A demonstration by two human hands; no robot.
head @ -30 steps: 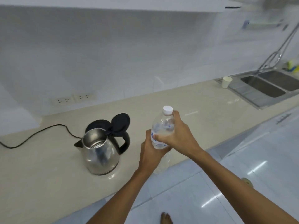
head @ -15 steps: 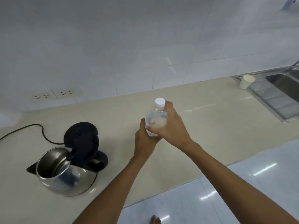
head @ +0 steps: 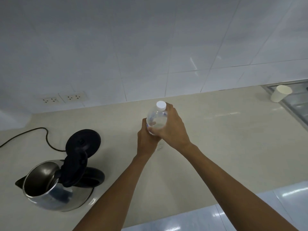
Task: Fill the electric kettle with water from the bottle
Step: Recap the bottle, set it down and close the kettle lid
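Since 1 second ago, the kettle (head: 55, 185) is seen lower left, lid up. A clear bottle (head: 156, 120), white cap on, is clasped upright over the counter (head: 233, 147) by left hand (head: 146, 140) and right hand (head: 171, 129).

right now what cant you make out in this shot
Head view only:
- Bottle: lower body hidden by the left hand and right hand; water level unclear.
- Kettle: inside is dark, partly covered by its raised lid; whether it holds water is unclear.
- Cord: cut off at the left edge.
- Sink: cut off at the right edge.
- Label print: too small.
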